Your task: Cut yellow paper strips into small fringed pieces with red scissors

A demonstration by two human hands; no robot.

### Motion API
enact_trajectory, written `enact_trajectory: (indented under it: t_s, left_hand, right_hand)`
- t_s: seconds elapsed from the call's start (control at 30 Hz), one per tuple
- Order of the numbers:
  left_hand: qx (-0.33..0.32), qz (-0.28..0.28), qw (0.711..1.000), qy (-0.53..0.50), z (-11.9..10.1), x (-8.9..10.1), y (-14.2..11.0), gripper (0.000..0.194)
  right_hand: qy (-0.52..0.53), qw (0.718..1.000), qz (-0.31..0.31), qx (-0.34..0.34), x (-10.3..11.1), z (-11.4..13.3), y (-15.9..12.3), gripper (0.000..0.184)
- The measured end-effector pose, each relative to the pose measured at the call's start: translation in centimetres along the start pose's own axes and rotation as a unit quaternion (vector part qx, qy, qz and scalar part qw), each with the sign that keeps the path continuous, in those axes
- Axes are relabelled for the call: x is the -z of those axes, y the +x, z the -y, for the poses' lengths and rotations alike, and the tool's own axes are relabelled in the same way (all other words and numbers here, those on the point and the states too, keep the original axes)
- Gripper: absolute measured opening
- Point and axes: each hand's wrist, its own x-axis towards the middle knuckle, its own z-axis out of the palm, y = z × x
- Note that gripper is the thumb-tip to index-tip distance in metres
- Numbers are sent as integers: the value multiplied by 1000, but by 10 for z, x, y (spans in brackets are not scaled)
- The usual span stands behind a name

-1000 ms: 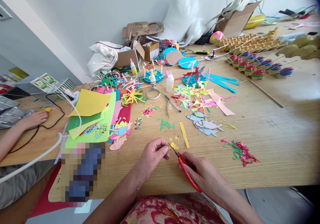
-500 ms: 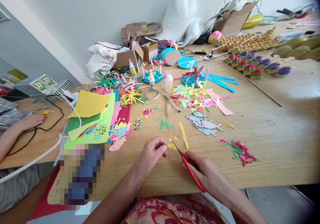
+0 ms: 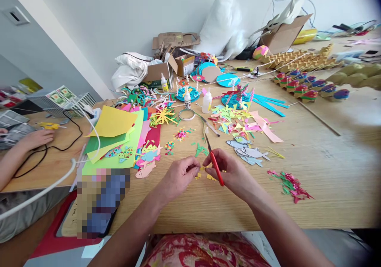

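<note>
My right hand (image 3: 235,175) holds a pair of red-handled scissors (image 3: 216,168), blades pointing away from me and up. Its thumb and forefinger reach toward my left hand (image 3: 183,175), whose fingertips are pinched together. Whatever lies between those left fingers is too small to make out. Small yellow paper pieces (image 3: 210,177) lie on the table under and between both hands. Just beyond are green paper scraps (image 3: 201,149). Grey-blue paper fish (image 3: 248,154) lie past my right hand.
Coloured paper sheets (image 3: 114,120) and paper fish (image 3: 147,167) are at the left. Glue bottles (image 3: 207,102), a tape ring (image 3: 187,115) and a paper scrap pile (image 3: 230,118) stand farther back. Red and green scraps (image 3: 291,185) lie right. Another person's hand (image 3: 37,138) is far left.
My right hand has moved up and left, close to my left hand, and the scissors now point more steeply away. The yellow paper strip is no longer visible. The view has shifted slightly.
</note>
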Motion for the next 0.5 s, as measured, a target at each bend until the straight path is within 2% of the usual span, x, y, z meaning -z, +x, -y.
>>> enact_trajectory:
  t_s: [0.17,0.37,0.5]
  left_hand:
    - [-5,5,1000,9,3,2,-2,11]
    - [-2,-4,999,-49,3,2,-6,14]
    - [10,-39,998,-53,6,-6,-8,15]
  right_hand:
    - [-56,998,16,31,-5,1,5,6]
    - [16,1000,-16,22,-13,4,4,8]
    - [26,998,-43,23,-21,6,3,9]
